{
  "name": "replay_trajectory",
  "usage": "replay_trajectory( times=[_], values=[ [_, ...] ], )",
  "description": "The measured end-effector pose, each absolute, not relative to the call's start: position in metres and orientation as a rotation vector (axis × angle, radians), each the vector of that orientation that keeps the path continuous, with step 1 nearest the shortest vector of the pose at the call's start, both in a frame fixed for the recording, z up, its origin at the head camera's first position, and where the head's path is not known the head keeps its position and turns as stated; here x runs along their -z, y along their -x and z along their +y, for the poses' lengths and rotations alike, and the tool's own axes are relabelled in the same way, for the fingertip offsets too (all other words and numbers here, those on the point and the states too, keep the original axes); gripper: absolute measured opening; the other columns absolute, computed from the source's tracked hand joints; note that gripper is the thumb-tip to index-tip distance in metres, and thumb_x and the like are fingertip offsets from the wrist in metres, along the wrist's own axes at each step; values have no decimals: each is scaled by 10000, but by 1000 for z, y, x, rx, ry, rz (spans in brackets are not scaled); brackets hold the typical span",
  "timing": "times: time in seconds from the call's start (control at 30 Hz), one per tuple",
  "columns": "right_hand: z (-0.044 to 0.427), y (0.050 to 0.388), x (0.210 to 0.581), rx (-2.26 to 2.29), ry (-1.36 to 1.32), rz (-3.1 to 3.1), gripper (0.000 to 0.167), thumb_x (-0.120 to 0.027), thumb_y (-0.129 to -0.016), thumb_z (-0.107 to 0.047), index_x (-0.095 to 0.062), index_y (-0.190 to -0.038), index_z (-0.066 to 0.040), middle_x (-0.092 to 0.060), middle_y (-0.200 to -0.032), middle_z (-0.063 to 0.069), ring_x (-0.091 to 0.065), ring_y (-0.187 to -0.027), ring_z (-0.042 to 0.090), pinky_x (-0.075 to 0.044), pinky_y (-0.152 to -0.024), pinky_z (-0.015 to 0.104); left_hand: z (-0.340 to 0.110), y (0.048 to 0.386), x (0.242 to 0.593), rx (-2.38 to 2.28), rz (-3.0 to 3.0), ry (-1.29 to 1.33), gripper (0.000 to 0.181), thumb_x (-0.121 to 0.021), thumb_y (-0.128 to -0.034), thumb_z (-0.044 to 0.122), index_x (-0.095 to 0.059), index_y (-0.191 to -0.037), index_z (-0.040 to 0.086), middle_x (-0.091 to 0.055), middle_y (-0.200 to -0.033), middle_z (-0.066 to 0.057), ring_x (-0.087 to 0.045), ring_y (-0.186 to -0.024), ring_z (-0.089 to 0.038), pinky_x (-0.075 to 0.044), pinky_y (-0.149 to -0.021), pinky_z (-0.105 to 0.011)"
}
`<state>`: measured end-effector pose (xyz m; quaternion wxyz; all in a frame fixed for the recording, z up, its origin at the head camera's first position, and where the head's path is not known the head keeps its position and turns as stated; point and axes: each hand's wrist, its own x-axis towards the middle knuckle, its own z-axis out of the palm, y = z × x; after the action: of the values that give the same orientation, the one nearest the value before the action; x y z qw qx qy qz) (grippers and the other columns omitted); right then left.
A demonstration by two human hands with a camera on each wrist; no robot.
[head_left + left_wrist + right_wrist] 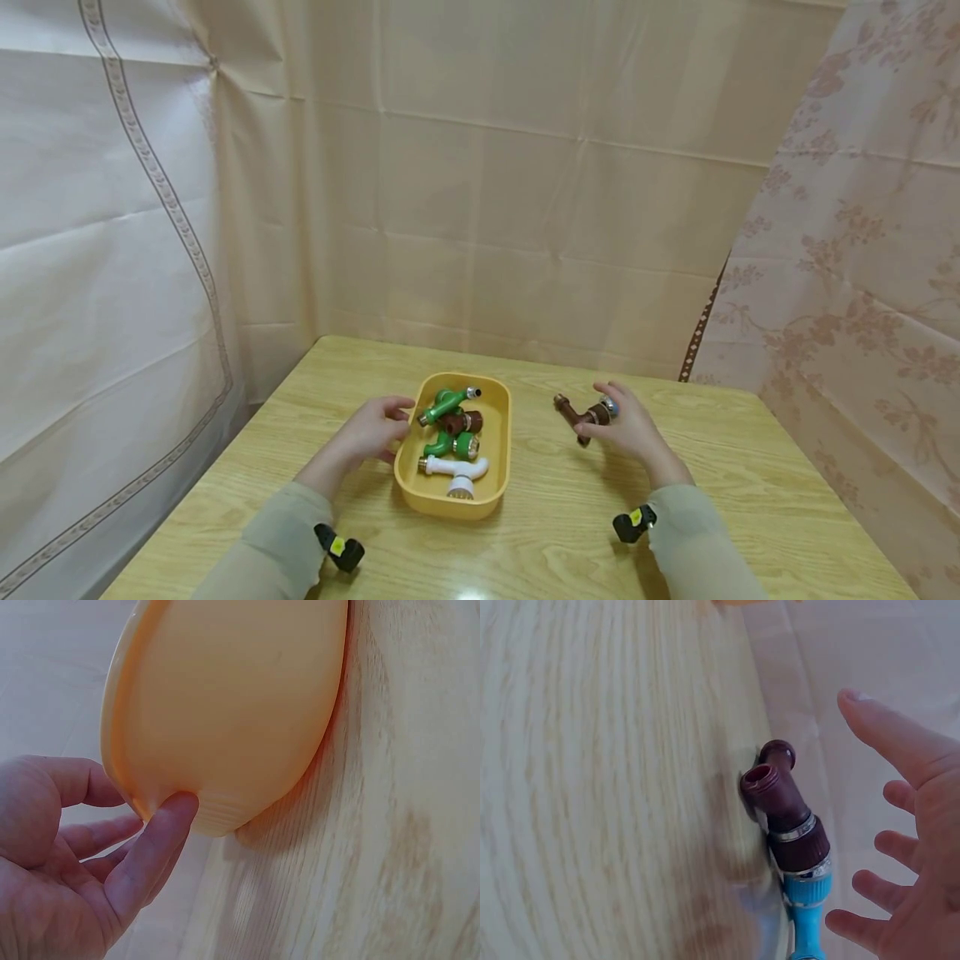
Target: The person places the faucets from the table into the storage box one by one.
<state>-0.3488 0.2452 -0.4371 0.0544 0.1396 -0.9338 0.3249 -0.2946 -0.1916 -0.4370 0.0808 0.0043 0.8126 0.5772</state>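
Note:
My left hand [375, 429] touches the left side of a yellow plastic tub [450, 508], its fingers loosely bent against the rim and outer wall in the left wrist view. Inside the tub lie green taps [448, 407], a brown tap part [471, 422] and a white tap [457, 468]. To the right, a brown tap [787, 806] lies on the table, with a bright blue piece [808, 889] at its end. My right hand [630, 429] is beside and over that tap. In the right wrist view its thumb and fingers are spread, apart from the tap.
The wooden table [555, 542] carries the tub left of centre. A beige curtain [510, 208] hangs behind its far edge, a pale cloth [97, 250] on the left and a flowered cloth [862, 250] on the right. Each wrist wears a small black camera [635, 523].

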Motion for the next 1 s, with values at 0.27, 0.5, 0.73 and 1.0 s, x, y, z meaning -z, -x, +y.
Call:
replay_trajectory(
  times=[0.27,0.5,0.73,1.0],
  values=[
    [247,351,445,-943,-436,-2880,909,-844,-827,-415,-408,-1532,-42,-264,-1589,302,-227,-1440,530,-269,-1103,727,-190,294,437,-1725,2445,-7,527,-584,-919,19,-529,-1443,13,-559,-1243,-206,-639,-985,-305,-628,-627,-426],
    [246,352,450,-936,-448,-2896,909,-861,-820,-365,-411,-1532,-24,-306,-1568,306,-288,-1421,517,-299,-1114,686,-189,292,436,-1726,2453,-12,525,-580,-916,12,-530,-1438,0,-573,-1211,-199,-645,-964,-296,-627,-623,-428],
    [247,354,457,-912,-479,-2917,913,-871,-814,-330,-410,-1527,6,-343,-1552,304,-311,-1410,516,-305,-1111,684,-190,293,436,-1728,2447,-11,534,-585,-907,14,-532,-1438,4,-571,-1217,-200,-640,-974,-300,-628,-625,-428],
    [248,357,460,-904,-511,-2917,887,-883,-804,-281,-436,-1502,34,-383,-1526,301,-385,-1361,509,-353,-1079,678,-190,294,438,-1746,2436,-14,542,-585,-897,7,-533,-1437,3,-571,-1212,-198,-638,-968,-298,-627,-621,-432]
  ],
)
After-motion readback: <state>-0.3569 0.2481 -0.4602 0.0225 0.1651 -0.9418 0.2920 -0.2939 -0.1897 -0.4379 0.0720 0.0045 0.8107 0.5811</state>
